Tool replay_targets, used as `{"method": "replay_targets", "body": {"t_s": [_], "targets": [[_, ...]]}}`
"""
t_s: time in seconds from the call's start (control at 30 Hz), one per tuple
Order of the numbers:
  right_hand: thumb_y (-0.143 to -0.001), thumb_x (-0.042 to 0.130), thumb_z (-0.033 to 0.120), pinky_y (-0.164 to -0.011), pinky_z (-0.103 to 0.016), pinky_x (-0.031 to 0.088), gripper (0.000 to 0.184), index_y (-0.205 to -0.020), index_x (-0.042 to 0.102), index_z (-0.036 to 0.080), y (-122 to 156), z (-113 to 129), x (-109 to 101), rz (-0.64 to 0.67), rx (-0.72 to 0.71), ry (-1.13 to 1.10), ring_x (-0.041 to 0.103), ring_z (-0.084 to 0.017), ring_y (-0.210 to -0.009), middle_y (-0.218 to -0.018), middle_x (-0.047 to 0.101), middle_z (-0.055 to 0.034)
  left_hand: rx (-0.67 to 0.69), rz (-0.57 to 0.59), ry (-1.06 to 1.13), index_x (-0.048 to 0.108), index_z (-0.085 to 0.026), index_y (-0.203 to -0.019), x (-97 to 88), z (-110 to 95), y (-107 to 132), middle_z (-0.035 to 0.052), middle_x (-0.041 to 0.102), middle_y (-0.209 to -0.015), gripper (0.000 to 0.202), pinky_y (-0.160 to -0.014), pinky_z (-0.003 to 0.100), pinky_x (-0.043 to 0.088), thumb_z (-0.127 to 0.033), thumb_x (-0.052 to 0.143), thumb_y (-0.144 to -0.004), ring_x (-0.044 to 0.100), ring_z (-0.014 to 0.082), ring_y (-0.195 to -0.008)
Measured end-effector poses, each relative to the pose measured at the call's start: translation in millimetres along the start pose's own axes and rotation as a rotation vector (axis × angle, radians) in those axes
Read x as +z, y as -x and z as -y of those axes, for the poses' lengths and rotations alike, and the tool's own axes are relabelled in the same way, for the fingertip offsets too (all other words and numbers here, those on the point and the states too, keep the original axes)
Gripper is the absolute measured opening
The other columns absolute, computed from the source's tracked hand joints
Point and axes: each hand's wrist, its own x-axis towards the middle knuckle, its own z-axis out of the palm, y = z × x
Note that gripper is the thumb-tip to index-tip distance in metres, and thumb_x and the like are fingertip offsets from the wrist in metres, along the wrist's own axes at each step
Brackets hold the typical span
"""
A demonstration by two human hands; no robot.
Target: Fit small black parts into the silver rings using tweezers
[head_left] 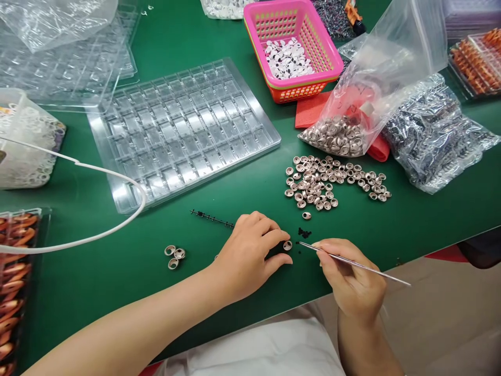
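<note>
The person wears a white garment (258, 347), plain and soft-looking, with loose creases toward the right side (whether shirt or apron, I cannot tell). The left forearm (136, 324) and right forearm (362, 342) show bare, as do the left hand (246, 256) and right hand (354, 282).

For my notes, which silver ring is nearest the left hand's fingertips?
The ring between the left hand and metal stick; the others lie farther off.

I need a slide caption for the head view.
Left hand by a small round piece, right hand holding a slim tool.
</note>
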Motion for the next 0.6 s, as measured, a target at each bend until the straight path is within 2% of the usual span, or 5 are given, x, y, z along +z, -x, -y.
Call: {"method": "replay_targets", "body": {"t_s": [0.1,0.27,0.43,0.6], "targets": [[-0.083,0.069,0.003,-0.065,-0.029,0.061,0.027,-0.1,0.071,0.024,0.1,1.1,0.3,-0.012,0.013,0.016,0.072,-0.018,-0.084,-0.094,0.075,-0.0022,0.018,0.01,0.005,0.07,-0.022,-0.115,-2.6,0.7,-0.9,0.0043,0.068,-0.099,0.026,-0.082,0.04,0.038,-0.022,0.073,-0.089,0.054,0.0226,-0.093],[-0.084,0.069,0.006,-0.058,-0.027,0.06,0.023,-0.097,0.072,0.024,0.0,2.1,0.4,-0.031,0.032,0.009,0.071,-0.018,-0.08,-0.093,0.075,-0.0025,0.025,0.018,0.015,0.074,-0.025,-0.105,-2.8,0.8,-1.7,0.0044,0.068,-0.096,0.019,-0.08,0.039,0.038,-0.016,0.061,-0.096,0.054,0.0214,-0.091],[-0.085,0.068,0.008,-0.056,-0.027,0.06,0.021,-0.097,0.071,0.024,0.6,2.4,0.7,-0.026,0.043,0.012,0.071,-0.018,-0.079,-0.092,0.075,-0.0036,-0.001,0.009,-0.014,0.072,-0.02,-0.103,-0.7,-0.6,0.5,0.0052,0.069,-0.098,0.011,-0.084,0.041,0.04,-0.022,0.068,-0.093,0.055,0.0222,-0.093],[-0.085,0.068,0.008,-0.056,-0.027,0.06,0.019,-0.096,0.071,0.024,0.8,2.4,0.3,-0.034,0.048,0.011,0.072,-0.018,-0.079,-0.092,0.074,-0.0036,-0.004,0.019,-0.018,0.071,-0.02,-0.11,-1.0,-1.5,0.9,0.0055,0.068,-0.1,0.021,-0.084,0.041,0.04,-0.023,0.073,-0.089,0.054,0.0227,-0.094]]}}
